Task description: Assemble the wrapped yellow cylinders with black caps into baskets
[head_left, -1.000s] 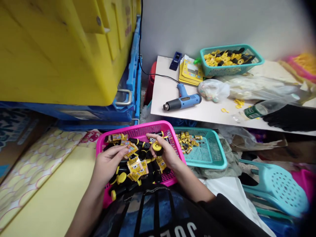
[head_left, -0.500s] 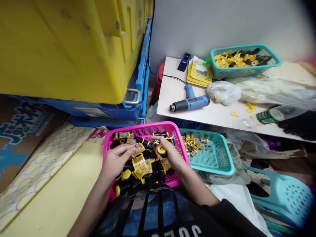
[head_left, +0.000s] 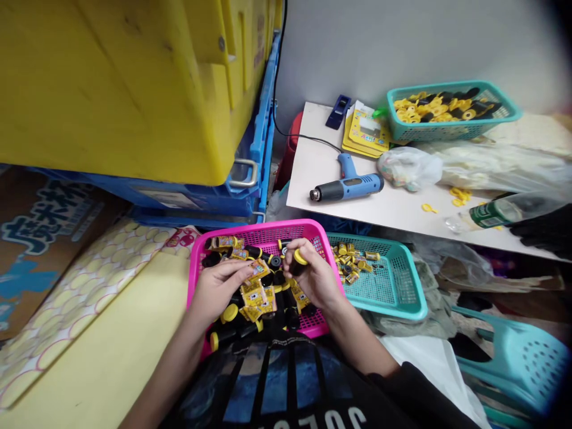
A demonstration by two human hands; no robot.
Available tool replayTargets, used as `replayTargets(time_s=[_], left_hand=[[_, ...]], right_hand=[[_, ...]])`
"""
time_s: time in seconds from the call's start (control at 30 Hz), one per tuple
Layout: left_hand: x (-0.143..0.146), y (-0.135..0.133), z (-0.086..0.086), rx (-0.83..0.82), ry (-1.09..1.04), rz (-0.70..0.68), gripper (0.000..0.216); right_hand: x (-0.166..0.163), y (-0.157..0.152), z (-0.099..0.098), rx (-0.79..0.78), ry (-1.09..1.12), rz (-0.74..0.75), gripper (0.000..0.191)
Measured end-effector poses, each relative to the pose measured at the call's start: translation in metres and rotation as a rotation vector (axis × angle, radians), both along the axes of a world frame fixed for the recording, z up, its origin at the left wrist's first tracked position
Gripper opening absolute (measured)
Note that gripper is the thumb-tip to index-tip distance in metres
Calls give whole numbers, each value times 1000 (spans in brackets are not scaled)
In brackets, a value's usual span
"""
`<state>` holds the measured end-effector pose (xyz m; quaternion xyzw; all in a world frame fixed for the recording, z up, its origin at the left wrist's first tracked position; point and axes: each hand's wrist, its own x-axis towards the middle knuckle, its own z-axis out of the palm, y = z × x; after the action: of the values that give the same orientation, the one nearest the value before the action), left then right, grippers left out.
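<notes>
A pink basket (head_left: 268, 229) rests on my lap, filled with several black and yellow cylinders and yellow printed labels. My left hand (head_left: 218, 289) pinches a yellow label (head_left: 258, 271) over the heap. My right hand (head_left: 313, 275) is closed around a black cylinder with a yellow cap (head_left: 298, 258), held just right of the label. A teal basket (head_left: 397, 298) to the right of the pink one holds several small labelled pieces.
A low white table (head_left: 388, 205) carries a blue heat gun (head_left: 348, 186), a teal basket (head_left: 451, 110) of yellow and black parts, plastic bags and a green bottle (head_left: 491, 213). Yellow and blue crates (head_left: 134, 89) stand at left. A teal stool (head_left: 513, 357) is at lower right.
My right hand turned the cylinder and closed more tightly around it, drawing it toward the label in my left hand. The view shifted slightly left.
</notes>
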<state>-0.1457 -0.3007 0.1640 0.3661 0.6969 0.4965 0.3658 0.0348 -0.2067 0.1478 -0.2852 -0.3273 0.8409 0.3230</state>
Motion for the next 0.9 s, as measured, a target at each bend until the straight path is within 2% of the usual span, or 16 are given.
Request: replayTargets(time_s=[0.07, 0.13, 0.27, 0.4, 0.7, 0.9], left_hand=[[2, 0, -1, -4, -9, -11, 34], [3, 0, -2, -21, -29, -27, 37], [6, -1, -4, -57, -74, -39, 43], [8, -1, -5, -73, -109, -33, 45], [11, 1, -14, -50, -198, -14, 53], [9, 2, -7, -34, -104, -135, 38]], right_hand=[[2, 1, 5, -62, 53, 42, 36], [4, 2, 8, -45, 51, 64, 42], [6, 6, 10, 137, -106, -29, 36], [8, 10, 10, 92, -92, -60, 41], [16, 14, 2, 31, -70, 180, 42], [21, 22, -3, 68, -212, 327, 46]])
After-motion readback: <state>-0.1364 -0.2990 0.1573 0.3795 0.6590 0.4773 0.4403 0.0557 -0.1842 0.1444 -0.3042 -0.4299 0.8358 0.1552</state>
